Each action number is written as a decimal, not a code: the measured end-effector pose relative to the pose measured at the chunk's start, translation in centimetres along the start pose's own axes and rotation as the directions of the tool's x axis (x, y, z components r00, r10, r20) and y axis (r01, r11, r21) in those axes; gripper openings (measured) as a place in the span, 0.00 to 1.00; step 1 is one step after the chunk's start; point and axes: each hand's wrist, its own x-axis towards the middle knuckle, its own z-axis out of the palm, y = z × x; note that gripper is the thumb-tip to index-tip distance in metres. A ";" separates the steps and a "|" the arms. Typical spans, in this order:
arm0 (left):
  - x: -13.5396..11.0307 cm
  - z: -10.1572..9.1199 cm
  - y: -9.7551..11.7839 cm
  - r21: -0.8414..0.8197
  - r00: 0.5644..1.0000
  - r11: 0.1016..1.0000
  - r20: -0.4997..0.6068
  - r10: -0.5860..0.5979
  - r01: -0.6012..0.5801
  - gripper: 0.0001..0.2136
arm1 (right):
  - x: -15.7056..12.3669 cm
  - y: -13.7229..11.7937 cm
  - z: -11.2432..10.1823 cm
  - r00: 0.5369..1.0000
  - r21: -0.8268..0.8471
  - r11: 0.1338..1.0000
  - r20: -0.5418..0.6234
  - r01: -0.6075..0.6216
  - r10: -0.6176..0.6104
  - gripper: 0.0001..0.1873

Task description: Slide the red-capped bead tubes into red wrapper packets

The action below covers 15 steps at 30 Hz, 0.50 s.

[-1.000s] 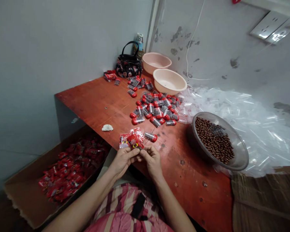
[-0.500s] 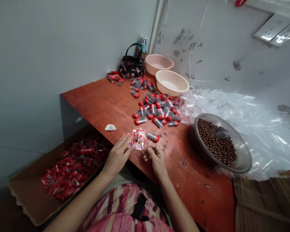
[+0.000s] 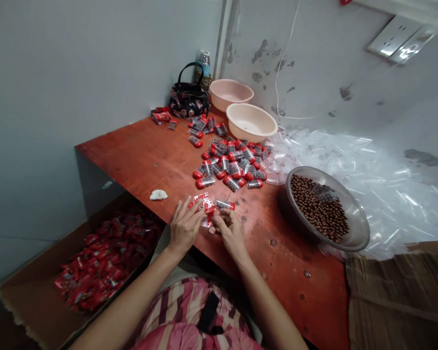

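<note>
Head view, lower centre: the left hand (image 3: 184,227) is open, fingertips touching a red-printed plastic packet (image 3: 204,206); the right hand (image 3: 231,233) is curled, its grip unclear, just below a red-capped clear capsule (image 3: 225,204) on the red wooden table (image 3: 149,155).

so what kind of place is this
Probably a small packing workroom: a worn red wooden bench heaped with red-capped plastic tubes, a cardboard box of red packets, and a wide bowl of brown balls.
</note>
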 end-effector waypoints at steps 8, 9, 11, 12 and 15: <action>0.1 -2.1 2.6 -0.465 0.968 0.861 -0.034 -0.249 0.205 0.12 | 1.8 -1.2 0.1 0.998 0.031 0.998 0.025 0.053 -0.053 0.12; 0.1 -2.3 2.8 -0.500 0.960 0.836 -0.032 -0.279 0.226 0.11 | 1.9 -1.4 0.1 0.997 0.022 0.998 0.051 0.051 -0.052 0.11; 0.1 -2.3 3.0 -0.544 0.948 0.799 -0.017 -0.317 0.258 0.10 | 1.8 -1.6 0.2 0.995 0.008 0.998 0.080 0.061 -0.061 0.10; 0.1 -2.3 3.2 -0.561 0.943 0.782 -0.007 -0.332 0.271 0.10 | 1.8 -1.7 0.3 0.994 0.009 0.998 0.083 0.066 -0.067 0.10; 0.2 -2.3 3.5 -0.596 0.934 0.746 0.021 -0.356 0.298 0.10 | 1.5 -1.8 0.6 0.995 0.060 0.997 0.093 0.038 -0.044 0.13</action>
